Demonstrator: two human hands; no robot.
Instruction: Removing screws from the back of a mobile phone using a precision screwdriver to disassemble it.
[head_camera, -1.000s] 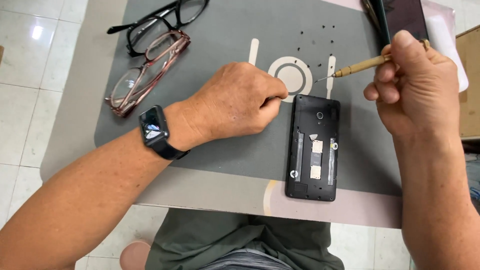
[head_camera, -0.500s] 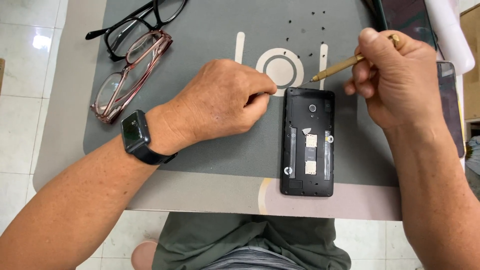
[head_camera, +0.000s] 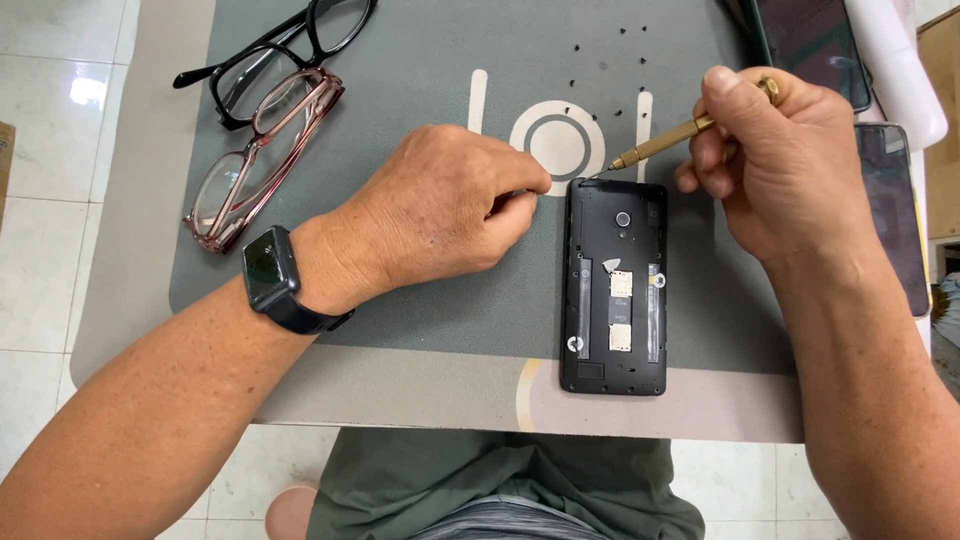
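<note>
Right hand (head_camera: 775, 165) gripped a brass screwdriver (head_camera: 665, 143), tip at the top edge of the opened phone (head_camera: 614, 285) lying between both hands on the bench mat (head_camera: 420, 60). Left hand (head_camera: 440, 215) rested curled just beside the phone's upper left corner, fingers pinched together; whether anything sat in them could not be told. Two pairs of glasses (head_camera: 265, 130) lay beyond the left wrist.

Phone-repair bench: grey work mat (head_camera: 420, 60), loose screws (head_camera: 606, 48), opened phone (head_camera: 614, 285).
</note>
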